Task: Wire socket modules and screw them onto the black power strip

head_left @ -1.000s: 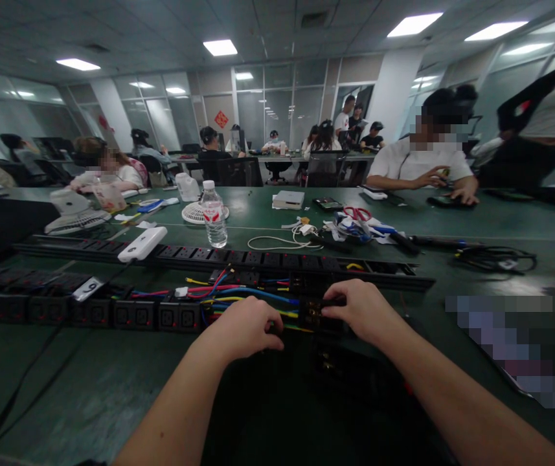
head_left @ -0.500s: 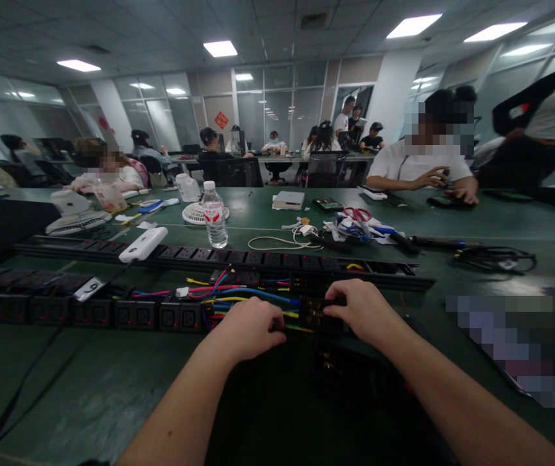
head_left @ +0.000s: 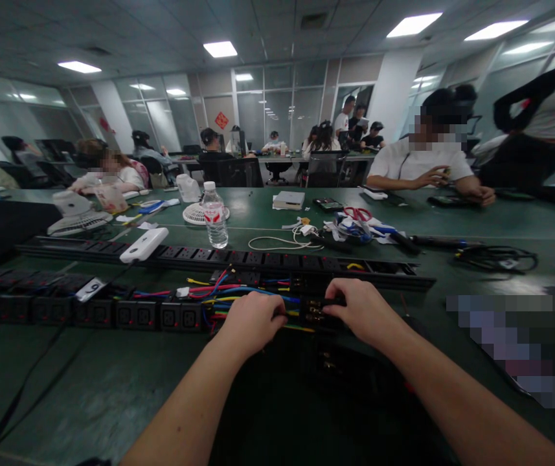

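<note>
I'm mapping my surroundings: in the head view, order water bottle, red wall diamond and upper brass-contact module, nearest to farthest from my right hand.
1. Upper brass-contact module, just left of your right hand.
2. Water bottle, ahead and left.
3. Red wall diamond, far background.

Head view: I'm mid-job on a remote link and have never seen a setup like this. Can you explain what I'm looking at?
There's no machine here: these are a person's two bare hands, seen from a camera worn on the head, looking forward and down. The right hand has its fingertips on the end of a small black block with brass-coloured contacts and seems to pinch it. The left hand is beside a bundle of red, blue and yellow wires; its fingertips are too dark to tell its grip. On the dark green tabletop lie a row of black square sockets and, beyond it, a long black socket strip. Farther back stands a clear plastic bottle.
</note>
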The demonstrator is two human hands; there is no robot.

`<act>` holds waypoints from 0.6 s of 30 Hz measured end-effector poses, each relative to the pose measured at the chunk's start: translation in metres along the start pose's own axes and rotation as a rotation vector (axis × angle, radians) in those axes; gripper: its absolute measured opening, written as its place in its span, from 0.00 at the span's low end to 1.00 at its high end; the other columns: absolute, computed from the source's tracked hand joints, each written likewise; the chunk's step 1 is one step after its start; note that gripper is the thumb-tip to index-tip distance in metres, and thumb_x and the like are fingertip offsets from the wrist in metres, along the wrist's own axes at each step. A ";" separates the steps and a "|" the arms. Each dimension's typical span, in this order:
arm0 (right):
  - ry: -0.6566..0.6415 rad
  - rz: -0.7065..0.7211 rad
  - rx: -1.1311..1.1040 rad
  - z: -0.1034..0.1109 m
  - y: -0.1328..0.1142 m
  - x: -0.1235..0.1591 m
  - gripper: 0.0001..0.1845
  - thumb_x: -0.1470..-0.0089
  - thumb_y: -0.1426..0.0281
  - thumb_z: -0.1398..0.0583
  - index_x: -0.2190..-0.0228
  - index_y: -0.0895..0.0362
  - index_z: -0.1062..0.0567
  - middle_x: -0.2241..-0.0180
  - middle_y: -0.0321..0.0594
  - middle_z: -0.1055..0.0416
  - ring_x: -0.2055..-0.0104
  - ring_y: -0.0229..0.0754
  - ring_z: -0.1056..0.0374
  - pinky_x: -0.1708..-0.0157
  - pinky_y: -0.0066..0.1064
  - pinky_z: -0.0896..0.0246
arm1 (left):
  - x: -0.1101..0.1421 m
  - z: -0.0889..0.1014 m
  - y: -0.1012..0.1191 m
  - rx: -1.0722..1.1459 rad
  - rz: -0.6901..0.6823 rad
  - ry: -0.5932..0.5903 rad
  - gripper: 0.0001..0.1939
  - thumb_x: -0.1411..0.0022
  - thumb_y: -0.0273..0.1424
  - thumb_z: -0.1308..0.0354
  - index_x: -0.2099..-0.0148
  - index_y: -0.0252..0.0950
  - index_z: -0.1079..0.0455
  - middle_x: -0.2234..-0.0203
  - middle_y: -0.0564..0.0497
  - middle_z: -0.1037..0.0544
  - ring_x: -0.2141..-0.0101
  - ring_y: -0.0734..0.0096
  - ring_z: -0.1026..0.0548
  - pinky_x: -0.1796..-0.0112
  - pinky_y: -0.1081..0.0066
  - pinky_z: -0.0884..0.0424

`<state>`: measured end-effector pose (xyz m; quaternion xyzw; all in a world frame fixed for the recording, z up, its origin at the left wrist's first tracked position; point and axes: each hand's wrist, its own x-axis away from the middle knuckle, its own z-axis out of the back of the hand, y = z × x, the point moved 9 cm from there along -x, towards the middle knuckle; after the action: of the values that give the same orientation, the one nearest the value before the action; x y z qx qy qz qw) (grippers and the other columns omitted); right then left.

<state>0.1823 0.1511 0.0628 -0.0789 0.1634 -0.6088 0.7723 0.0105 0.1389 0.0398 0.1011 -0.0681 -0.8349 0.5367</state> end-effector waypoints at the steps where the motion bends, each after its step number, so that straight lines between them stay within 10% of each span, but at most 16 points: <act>1: 0.002 0.005 -0.004 0.001 -0.001 0.000 0.04 0.50 0.73 0.34 0.71 0.57 0.26 0.72 0.33 0.27 0.67 0.40 0.31 0.65 0.34 0.38 | 0.000 0.000 -0.001 0.001 0.011 0.002 0.07 0.40 0.38 0.42 0.61 0.44 0.26 0.70 0.54 0.22 0.66 0.65 0.25 0.67 0.70 0.35; 10: 0.027 0.032 -0.047 0.003 -0.003 0.000 0.06 0.53 0.75 0.34 0.73 0.56 0.27 0.72 0.35 0.27 0.68 0.42 0.31 0.67 0.33 0.41 | 0.001 0.020 -0.007 0.018 0.013 0.277 0.11 0.37 0.34 0.42 0.52 0.42 0.27 0.57 0.48 0.28 0.54 0.59 0.34 0.54 0.61 0.37; 18: 0.056 0.068 -0.075 0.007 -0.007 0.002 0.07 0.55 0.76 0.34 0.74 0.54 0.28 0.72 0.36 0.26 0.67 0.45 0.31 0.67 0.34 0.42 | -0.004 0.013 -0.014 -0.005 0.000 0.260 0.11 0.33 0.31 0.49 0.55 0.44 0.26 0.55 0.49 0.28 0.55 0.60 0.35 0.56 0.62 0.39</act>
<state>0.1787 0.1469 0.0710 -0.0851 0.2103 -0.5776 0.7842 -0.0038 0.1485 0.0500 0.2070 0.0039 -0.8149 0.5414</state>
